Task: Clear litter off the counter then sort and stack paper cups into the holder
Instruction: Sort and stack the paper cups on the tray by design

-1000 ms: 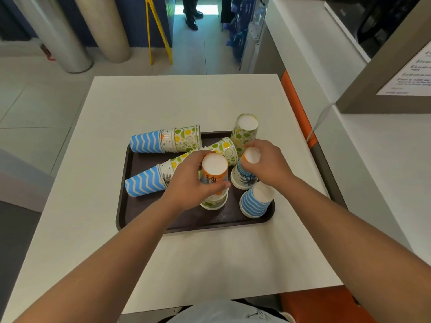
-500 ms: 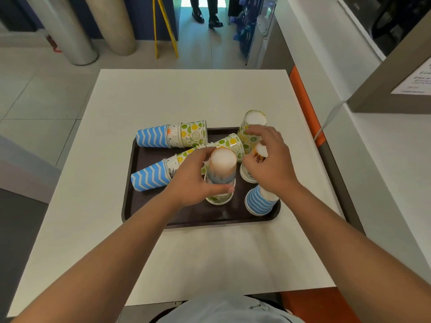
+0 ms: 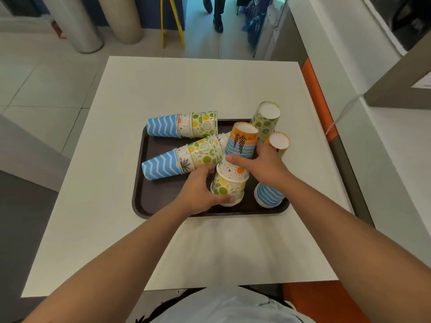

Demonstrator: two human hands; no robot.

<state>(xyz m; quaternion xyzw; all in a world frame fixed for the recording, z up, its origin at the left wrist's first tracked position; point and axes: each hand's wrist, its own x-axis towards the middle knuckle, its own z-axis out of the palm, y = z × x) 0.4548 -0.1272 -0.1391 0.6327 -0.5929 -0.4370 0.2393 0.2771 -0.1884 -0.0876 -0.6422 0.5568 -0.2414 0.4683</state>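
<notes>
Both forearms reaching forward, left grip [image 3: 200,192] curled, right grip [image 3: 263,167] curled, thumbs inward

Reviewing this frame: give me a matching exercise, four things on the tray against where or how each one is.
Things:
1. left hand
2. right hand
3. blue wavy cup
4. far zigzag stack

States:
A. lies on its side at the tray's far edge
B. grips the orange-topped cup
C. stands upside down, near right corner
D. holds the fruit-print cup at the bottom of the pile

Pairs: 1-D, 2-B, 3-C, 4-A
</notes>
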